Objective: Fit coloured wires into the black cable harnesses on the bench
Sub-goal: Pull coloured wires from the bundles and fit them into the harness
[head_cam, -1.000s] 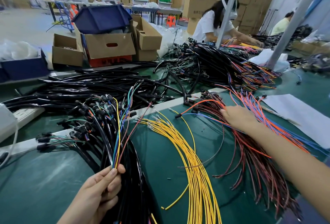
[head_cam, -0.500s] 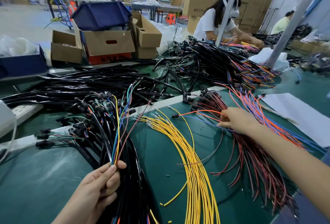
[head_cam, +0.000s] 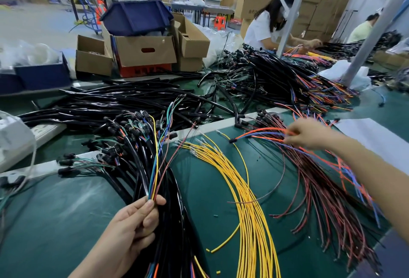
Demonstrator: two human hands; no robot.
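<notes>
My left hand pinches a thin bunch of coloured wires (yellow, blue, green, brown) that rises from a black harness bundle running down the bench. My right hand pinches orange and blue wires ending in a small black connector, lifted off the heap of red, orange and blue wires. A fan of yellow wires lies between the hands. More black harnesses with connectors pile up at the left and back.
Green bench mat. A white power strip lies at the left, white paper at the right. Cardboard boxes and a blue bin stand behind. A metal post rises at right. Two people work at the far bench.
My right hand has pinched orange and blue wires and lifted them off the heap toward the right. My left hand keeps its hold on the coloured bunch.
</notes>
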